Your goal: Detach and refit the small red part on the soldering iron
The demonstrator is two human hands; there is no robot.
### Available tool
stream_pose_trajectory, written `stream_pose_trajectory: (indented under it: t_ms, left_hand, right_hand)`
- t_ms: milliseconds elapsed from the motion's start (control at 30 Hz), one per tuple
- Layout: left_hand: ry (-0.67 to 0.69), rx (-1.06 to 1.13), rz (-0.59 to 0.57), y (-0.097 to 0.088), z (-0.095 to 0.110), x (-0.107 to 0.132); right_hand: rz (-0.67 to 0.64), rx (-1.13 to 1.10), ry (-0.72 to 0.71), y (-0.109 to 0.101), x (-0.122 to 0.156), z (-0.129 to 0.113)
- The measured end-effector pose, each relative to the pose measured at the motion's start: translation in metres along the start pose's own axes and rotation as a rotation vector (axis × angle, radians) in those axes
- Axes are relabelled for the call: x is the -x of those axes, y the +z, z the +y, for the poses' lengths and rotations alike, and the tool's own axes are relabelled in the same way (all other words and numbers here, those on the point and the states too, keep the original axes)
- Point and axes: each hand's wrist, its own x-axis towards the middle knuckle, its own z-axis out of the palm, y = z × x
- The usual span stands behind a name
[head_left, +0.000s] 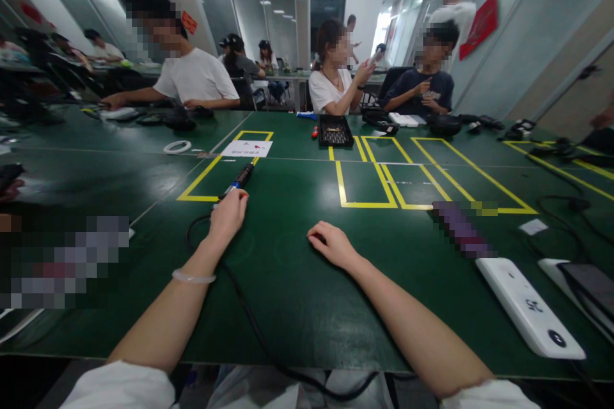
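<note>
My left hand (pixel 229 216) is closed around the rear end of a slim black electric screwdriver (pixel 244 174) with a blue band, which points away over the table. A black cord (pixel 244 297) runs from near that hand back to the table's front edge. My right hand (pixel 334 244) rests on the green table top with its fingers curled in, and nothing shows in it. Just beyond the screwdriver lies a white paper sheet (pixel 246 149) with print and a small red mark, across a yellow tape outline (pixel 199 198).
A black tray (pixel 334 130) with small items and a red-handled object (pixel 315 132) sit at the far side. Yellow tape frames (pixel 368 205) mark the table. At right lie a white power bank (pixel 530 307) and a phone (pixel 463 230). A white ring (pixel 177 147) lies left. People sit opposite.
</note>
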Motion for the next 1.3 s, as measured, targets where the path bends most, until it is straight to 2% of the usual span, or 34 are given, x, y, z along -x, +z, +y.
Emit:
stream_pose_trajectory:
  t_ms: [133, 200, 333, 467, 633, 800, 900, 1033, 1133, 1300]
  left_hand:
    - [0.289, 0.414, -0.26, 0.008, 0.045, 0.017]
    - [0.37, 0.554, -0.394, 0.012, 0.066, 0.028]
    - [0.36, 0.814, -0.593, 0.019, 0.09, 0.044]
    - [0.286, 1.025, -0.682, 0.026, 0.094, 0.049]
    - [0.235, 1.159, -0.708, 0.034, 0.091, 0.048]
    - [0.216, 1.195, -0.708, 0.031, 0.091, 0.047]
    - [0.228, 1.153, -0.688, 0.026, 0.093, 0.047]
    - [0.316, 1.026, -0.611, 0.019, 0.095, 0.048]
    - [0.351, 0.948, -0.548, 0.017, 0.095, 0.048]
    - [0.325, 0.97, -0.526, 0.019, 0.092, 0.047]
  right_hand:
    - [0.012, -0.033, 0.011, 0.001, 0.0, 0.0]
    - [0.012, -0.077, 0.021, 0.002, 0.0, 0.001]
    - [-0.014, -0.124, -0.014, 0.003, -0.001, 0.001]
    - [-0.048, -0.084, -0.088, 0.003, -0.001, 0.002]
    - [-0.081, -0.104, -0.09, 0.002, -0.002, 0.004]
    - [-0.107, -0.206, -0.049, 0.002, -0.002, 0.004]
    - [-0.074, -0.251, 0.025, 0.003, -0.002, 0.004]
    - [-0.002, -0.297, 0.112, 0.003, -0.003, 0.007]
    - [0.023, -0.332, 0.112, 0.002, -0.004, 0.007]
    - [0.045, -0.39, 0.114, 0.003, -0.004, 0.006]
